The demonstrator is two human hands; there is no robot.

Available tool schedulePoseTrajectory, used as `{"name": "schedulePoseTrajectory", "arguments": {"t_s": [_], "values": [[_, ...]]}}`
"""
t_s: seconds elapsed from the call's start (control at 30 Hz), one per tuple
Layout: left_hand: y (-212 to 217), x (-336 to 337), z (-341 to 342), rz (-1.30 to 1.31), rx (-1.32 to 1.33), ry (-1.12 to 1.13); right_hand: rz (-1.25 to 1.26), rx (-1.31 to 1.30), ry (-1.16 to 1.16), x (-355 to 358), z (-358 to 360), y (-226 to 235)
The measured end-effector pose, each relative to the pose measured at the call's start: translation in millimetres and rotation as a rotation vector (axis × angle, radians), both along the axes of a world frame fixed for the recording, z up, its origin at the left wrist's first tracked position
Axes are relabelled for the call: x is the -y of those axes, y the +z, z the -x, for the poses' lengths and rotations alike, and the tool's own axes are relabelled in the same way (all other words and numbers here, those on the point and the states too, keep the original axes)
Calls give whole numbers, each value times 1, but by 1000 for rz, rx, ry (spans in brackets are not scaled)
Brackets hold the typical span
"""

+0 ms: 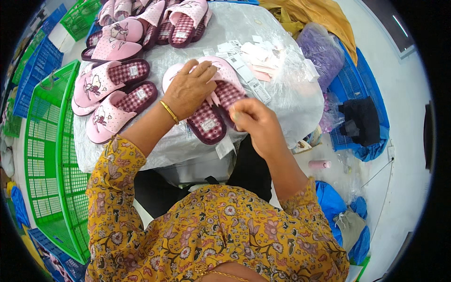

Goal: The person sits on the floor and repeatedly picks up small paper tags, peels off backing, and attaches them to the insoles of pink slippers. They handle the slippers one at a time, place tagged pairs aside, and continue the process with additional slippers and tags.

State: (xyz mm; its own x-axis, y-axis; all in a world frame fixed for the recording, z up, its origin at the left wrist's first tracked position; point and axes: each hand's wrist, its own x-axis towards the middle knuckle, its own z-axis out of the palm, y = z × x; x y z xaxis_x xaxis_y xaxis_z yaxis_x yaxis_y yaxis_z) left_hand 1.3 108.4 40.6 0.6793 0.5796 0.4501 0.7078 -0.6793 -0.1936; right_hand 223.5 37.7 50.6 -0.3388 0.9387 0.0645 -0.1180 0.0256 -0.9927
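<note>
Left grip (190, 91) lies over the pink slippers' (229, 93) uppers.

Plastic-wrapped table (239, 23); on it, a pair of pink slippers (205, 117) near the front edge; more slippers (109, 110) at left; a slipper heap (148, 19) farther back; white labels (251, 77); pale paper slips (259, 57).

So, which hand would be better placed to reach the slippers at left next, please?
Probably the left hand: though on the middle pair, it is nearer the left slippers than the right hand is.
</note>
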Motion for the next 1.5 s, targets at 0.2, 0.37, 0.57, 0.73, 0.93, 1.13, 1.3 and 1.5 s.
{"name": "schedulePoseTrajectory", "arguments": {"t_s": [0.2, 0.37, 0.57, 0.73, 0.93, 1.13, 1.3, 1.5], "values": [[-5, 0, -4, 273, 68, 67, 48, 29, -123, -47, 15, -58], [-8, -1, -5, 306, 155, 81, -37, 293, -197, -51, 15, -65], [-37, -9, -10, 301, 294, 183, -29, 395, -142, -55, 15, -64], [-51, -18, -1, 407, 455, 111, -40, 439, -80, -58, 12, -65], [-47, -16, -1, 492, 471, 86, -56, 510, -57, -59, 12, -59], [-49, -14, -1, 466, 454, 81, -54, 608, -121, -62, 22, -56], [-45, -16, -5, 428, 377, 70, -62, 601, -161, -65, 25, -61], [-40, -19, -11, 370, 178, 98, -35, 568, -178, -67, 26, -64]]}}
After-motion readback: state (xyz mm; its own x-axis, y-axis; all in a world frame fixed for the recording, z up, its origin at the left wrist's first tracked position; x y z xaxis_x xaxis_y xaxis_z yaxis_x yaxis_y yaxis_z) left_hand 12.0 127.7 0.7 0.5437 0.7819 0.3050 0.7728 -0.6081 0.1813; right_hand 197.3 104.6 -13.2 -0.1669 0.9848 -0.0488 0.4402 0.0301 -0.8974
